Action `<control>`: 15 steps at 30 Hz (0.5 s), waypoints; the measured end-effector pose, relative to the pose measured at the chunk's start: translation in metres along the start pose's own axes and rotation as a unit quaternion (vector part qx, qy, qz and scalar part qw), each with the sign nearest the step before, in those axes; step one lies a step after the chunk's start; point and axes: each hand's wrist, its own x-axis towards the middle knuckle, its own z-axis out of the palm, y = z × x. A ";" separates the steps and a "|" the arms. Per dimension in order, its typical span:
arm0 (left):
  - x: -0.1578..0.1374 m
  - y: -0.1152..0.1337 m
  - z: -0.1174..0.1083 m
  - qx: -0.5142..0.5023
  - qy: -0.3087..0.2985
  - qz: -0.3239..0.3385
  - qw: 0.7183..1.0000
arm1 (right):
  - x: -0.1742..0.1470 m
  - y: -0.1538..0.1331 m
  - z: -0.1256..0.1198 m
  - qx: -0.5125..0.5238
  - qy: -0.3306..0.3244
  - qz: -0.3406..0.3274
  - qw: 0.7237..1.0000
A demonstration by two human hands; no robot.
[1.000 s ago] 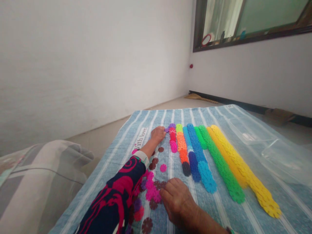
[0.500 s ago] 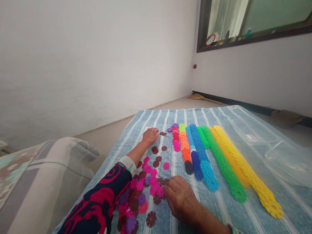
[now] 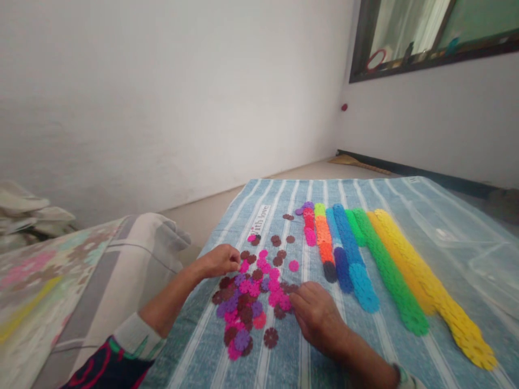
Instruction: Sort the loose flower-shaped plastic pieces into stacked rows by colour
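A loose pile of flower-shaped plastic discs (image 3: 245, 302) in pink, brown and purple lies on the striped cloth. At the pile's upper left edge is my left hand (image 3: 221, 260), its fingers pinched beside a pink disc (image 3: 244, 266); whether anything is between them is hidden. My right hand (image 3: 320, 319) rests at the pile's right side, fingers curled down against pink discs (image 3: 283, 301). What those fingertips hold, if anything, is out of sight. Several brown discs (image 3: 276, 240) lie scattered beyond the pile, along with a pink disc (image 3: 294, 266) on its own.
To the right, overlapping discs form colour-sorted rows: red and pink (image 3: 309, 221), orange (image 3: 323, 232), blue (image 3: 346, 237), green (image 3: 389, 275) and yellow (image 3: 430, 286). A clear plastic container (image 3: 450, 237) stands beyond them. A cloth-covered seat (image 3: 133, 254) is at left.
My left hand has moved back from the far brown discs to the pile's left edge, uncovering printed lettering on the cloth. My right hand stays by the pile. The view has turned slightly left.
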 end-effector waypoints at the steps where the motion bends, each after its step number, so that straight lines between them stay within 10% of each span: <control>1: -0.006 -0.001 0.004 -0.015 -0.010 -0.005 1.000 | 0.000 0.000 0.000 -0.001 0.001 -0.001 1.000; 15: -0.020 0.003 0.026 -0.089 0.015 -0.008 0.996 | -0.001 -0.001 0.000 -0.013 0.009 0.000 1.000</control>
